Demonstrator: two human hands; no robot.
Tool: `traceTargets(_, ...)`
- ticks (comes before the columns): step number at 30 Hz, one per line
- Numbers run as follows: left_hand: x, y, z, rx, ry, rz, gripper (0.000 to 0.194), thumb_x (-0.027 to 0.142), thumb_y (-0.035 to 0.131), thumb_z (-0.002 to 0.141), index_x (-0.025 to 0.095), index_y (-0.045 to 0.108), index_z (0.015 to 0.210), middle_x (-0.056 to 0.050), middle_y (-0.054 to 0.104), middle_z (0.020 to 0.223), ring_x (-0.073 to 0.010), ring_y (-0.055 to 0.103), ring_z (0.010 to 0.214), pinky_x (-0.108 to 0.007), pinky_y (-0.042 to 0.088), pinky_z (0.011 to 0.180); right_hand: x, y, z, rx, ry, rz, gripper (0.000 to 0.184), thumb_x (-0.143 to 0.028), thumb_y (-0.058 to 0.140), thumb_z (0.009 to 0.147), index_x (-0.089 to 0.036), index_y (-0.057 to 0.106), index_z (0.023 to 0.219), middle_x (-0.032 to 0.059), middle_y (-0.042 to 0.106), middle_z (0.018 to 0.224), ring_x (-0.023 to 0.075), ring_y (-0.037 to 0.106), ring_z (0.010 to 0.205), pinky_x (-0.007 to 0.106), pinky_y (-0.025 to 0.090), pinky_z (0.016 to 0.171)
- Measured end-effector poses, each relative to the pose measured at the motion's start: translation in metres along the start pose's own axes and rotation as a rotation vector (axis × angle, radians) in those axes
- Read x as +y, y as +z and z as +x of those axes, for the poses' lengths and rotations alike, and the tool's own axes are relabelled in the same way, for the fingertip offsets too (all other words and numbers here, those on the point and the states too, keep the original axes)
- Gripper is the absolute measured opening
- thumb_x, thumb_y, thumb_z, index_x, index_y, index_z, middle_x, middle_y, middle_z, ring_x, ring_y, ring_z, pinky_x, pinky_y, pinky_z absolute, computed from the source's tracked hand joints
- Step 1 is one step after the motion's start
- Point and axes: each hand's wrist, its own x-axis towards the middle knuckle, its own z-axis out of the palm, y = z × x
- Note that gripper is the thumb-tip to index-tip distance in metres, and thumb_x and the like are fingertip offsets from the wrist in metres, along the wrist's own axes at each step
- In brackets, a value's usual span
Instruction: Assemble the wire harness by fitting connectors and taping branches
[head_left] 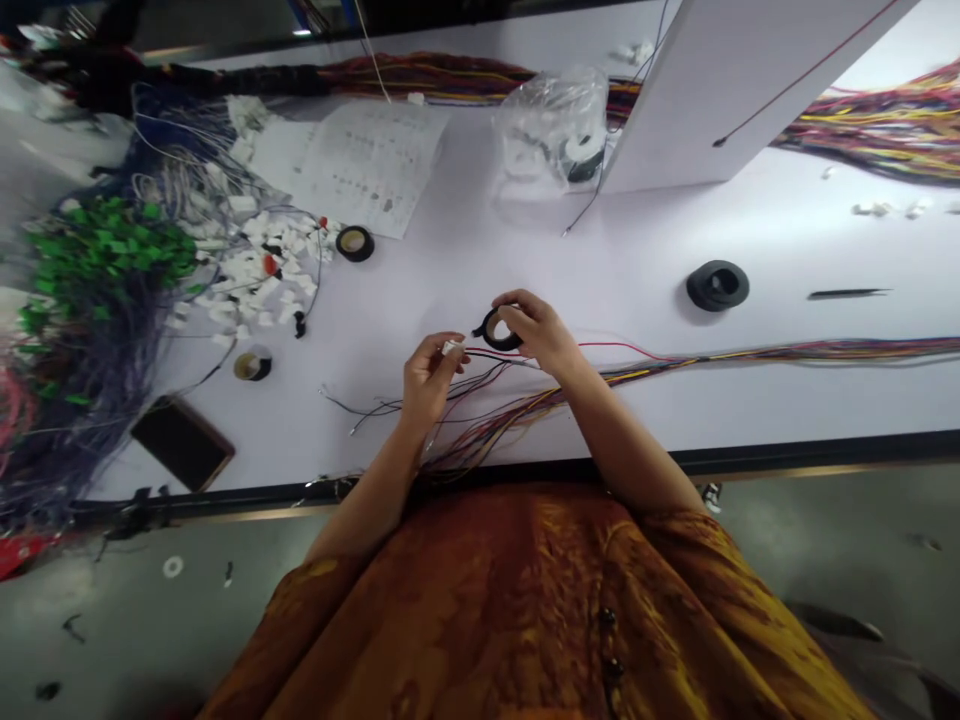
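Observation:
Between the fingertips of my left hand (431, 375) is a small white connector (452, 347), partly covered by the thumb. Red and dark wires run rightward from it. My right hand (536, 325) grips a roll of black tape (491, 341), its loose end pointing toward the connector. A short gap seems to part the tape end from my left fingers. Below both hands, a bundle of coloured wires (517, 410) fans out on the white table, and it gathers into a harness (787, 355) toward the right.
Black tape rolls (354, 243) lie left and a thicker black roll (718, 286) right. A phone (183, 442) rests near the front edge. White connectors (255, 265), green connectors (112, 240) and a printed sheet (367, 160) cover the left. Behind stand a plastic bag (551, 125) and a white panel (675, 100).

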Motion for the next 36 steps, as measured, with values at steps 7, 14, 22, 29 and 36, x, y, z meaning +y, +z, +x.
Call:
traceTargets(7, 0.012, -0.003, 0.001, -0.027, -0.039, 0.079, 0.028, 0.045, 0.074, 0.082, 0.020, 0.072, 0.096, -0.006, 0.073, 0.101, -0.0040, 0.054, 0.048, -0.018, 0.038, 0.039, -0.012, 0.003, -0.020, -0.057, 0.032, -0.034, 0.015, -0.028, 0.053, 0.087, -0.018, 0.062, 0.093, -0.0054, 0.045, 0.061, 0.0060, 0.032, 0.046, 0.022, 0.024, 0.042)
traceTargets(14, 0.020, 0.004, 0.002, 0.029, -0.154, -0.023, 0.030, 0.045, 0.078, 0.079, 0.019, 0.072, 0.093, 0.000, 0.070, 0.072, -0.0014, 0.041, 0.033, -0.018, 0.027, 0.031, 0.029, 0.035, -0.083, -0.011, -0.357, -0.401, 0.032, -0.026, 0.059, 0.087, -0.020, 0.058, 0.119, 0.0072, 0.065, 0.102, 0.0175, 0.061, 0.086, 0.033, 0.052, 0.081)
traceTargets(22, 0.043, 0.014, -0.024, -0.049, 0.032, 0.113, 0.027, 0.043, 0.073, 0.085, 0.018, 0.072, 0.094, -0.005, 0.073, 0.092, -0.0143, 0.070, 0.083, -0.028, 0.057, 0.083, 0.008, 0.009, -0.056, 0.161, -0.234, -0.282, 0.016, -0.036, 0.061, 0.090, -0.022, 0.054, 0.092, 0.0015, 0.059, 0.079, 0.0120, 0.053, 0.063, 0.026, 0.047, 0.058)
traceTargets(29, 0.031, 0.015, -0.029, 0.039, 0.067, 0.107, 0.025, 0.043, 0.069, 0.089, 0.019, 0.068, 0.092, -0.003, 0.070, 0.088, -0.0110, 0.067, 0.073, -0.023, 0.055, 0.072, 0.003, -0.005, -0.025, 0.049, 0.134, 0.183, 0.013, -0.026, 0.049, 0.092, -0.020, 0.056, 0.100, -0.0046, 0.046, 0.065, 0.0054, 0.025, 0.043, 0.020, 0.021, 0.038)
traceTargets(36, 0.031, 0.021, -0.012, 0.046, -0.076, 0.014, 0.033, 0.051, 0.069, 0.087, 0.021, 0.058, 0.095, -0.002, 0.072, 0.087, -0.0045, 0.053, 0.042, -0.017, 0.037, 0.038, 0.043, 0.015, -0.110, 0.017, -0.389, -0.397, 0.037, -0.026, 0.055, 0.087, -0.026, 0.060, 0.123, 0.0101, 0.061, 0.108, 0.0203, 0.062, 0.086, 0.037, 0.054, 0.078)
